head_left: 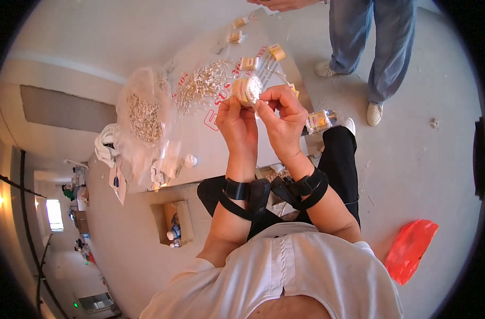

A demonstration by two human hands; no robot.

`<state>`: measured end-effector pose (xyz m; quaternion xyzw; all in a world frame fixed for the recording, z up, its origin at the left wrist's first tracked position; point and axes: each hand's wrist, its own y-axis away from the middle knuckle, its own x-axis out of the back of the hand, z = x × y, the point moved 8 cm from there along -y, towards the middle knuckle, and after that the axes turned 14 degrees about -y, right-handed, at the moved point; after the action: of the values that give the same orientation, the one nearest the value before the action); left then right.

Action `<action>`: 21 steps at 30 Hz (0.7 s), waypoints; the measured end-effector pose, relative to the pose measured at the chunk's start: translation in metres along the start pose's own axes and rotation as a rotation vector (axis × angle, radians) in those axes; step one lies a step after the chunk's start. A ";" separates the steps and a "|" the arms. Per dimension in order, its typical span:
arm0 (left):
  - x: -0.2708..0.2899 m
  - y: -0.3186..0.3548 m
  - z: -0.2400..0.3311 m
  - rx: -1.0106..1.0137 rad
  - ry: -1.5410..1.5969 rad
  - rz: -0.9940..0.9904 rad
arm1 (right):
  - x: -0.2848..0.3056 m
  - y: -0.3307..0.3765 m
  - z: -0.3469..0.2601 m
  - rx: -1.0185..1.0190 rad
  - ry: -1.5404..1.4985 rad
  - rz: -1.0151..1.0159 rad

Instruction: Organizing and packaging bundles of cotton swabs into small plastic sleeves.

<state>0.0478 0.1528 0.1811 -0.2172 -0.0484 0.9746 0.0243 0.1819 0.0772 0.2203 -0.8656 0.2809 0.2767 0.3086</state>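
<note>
Head view: left hand [237, 121] and right hand [280, 114] raised together above the table [221, 154], both pinched around one bundle of small white sticks [247, 89] bound with a yellow band. Left fingers closed on the bundle's near side, right fingers curled over its top and far side, thumbs nearly meeting. Bundle held in the air, just over the far half of the table, tilted with its white ends toward the right hand. Black straps on both wrists (buckled, joined to a dark harness lower down).

On the table beneath: a loose heap of pale sticks [202, 82] just left of the hands, a clear plastic bag [144, 114] holding more of them farther left, several small yellow-banded bundles [249, 63] scattered along the far edge. A small white cap [189, 160] near the table's near edge.

Below the table's left end, an open cardboard box [173, 220] on the floor. Off to the right, a red plastic bag [411, 249] lying on the floor, well apart from the hands. At the top, another person's legs in blue trousers [372, 37], white shoes beside the table's far corner.
</note>
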 end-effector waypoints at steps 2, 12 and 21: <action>-0.005 0.001 0.000 0.005 0.008 0.008 | 0.002 -0.004 0.003 -0.022 -0.020 0.006; -0.009 -0.009 -0.001 -0.013 0.062 0.017 | -0.001 -0.019 0.009 -0.080 -0.048 -0.032; -0.013 -0.011 -0.015 0.067 0.169 -0.004 | 0.005 -0.017 0.005 0.042 0.055 0.027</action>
<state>0.0660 0.1641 0.1740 -0.2976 -0.0141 0.9538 0.0374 0.1949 0.0906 0.2204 -0.8623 0.3069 0.2508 0.3152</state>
